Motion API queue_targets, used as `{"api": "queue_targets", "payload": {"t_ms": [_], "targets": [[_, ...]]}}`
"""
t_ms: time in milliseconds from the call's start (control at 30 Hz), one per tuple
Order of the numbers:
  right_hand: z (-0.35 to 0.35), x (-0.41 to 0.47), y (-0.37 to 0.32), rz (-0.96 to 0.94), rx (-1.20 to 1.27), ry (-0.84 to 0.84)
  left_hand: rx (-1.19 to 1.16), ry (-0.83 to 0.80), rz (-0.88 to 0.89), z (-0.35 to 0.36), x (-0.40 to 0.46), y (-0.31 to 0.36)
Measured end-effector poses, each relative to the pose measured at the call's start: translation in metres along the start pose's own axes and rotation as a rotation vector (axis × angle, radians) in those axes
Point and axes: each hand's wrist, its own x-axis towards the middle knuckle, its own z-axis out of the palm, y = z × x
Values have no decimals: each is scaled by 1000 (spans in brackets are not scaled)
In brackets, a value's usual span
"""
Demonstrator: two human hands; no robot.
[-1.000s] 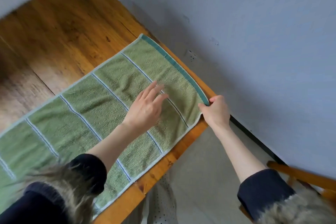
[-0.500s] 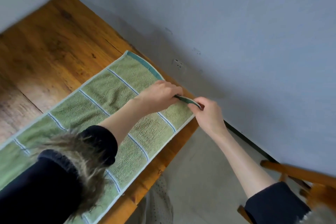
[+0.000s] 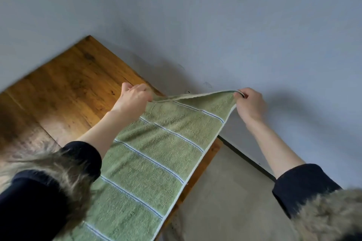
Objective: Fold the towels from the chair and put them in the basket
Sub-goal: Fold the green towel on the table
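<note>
Hanging towel [image 3: 156, 154] between pinching hands

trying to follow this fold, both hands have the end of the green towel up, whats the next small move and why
Probably carry the lifted end toward the person, over the part lying on the wooden table. The left hand and right hand each pinch a corner of the green striped towel.
</note>
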Motion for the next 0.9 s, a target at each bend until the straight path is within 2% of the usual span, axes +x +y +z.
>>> {"api": "queue_targets", "payload": {"t_ms": [100,167,400,533,633,767,900], "targets": [[-10,5,-11,-22,31,18,-25,51,-32,-4,-2,-8],[-12,2,-16,-78,40,-39,-35,71,-14,-5,-2,-9],[-7,-29,-21,-252,113,-208,-156,-39,101,3,10,40],[-8,-42,-29,-313,164,-327,-331,114,64,5,15,84],[-15,-48,-37,-366,196,-361,-436,203,-78,1,19,100],[-27,-45,-41,-394,272,-267,-512,297,-268,-6,20,89],[-42,-27,-38,-373,291,-110,-384,298,-336,-7,13,54]]}}
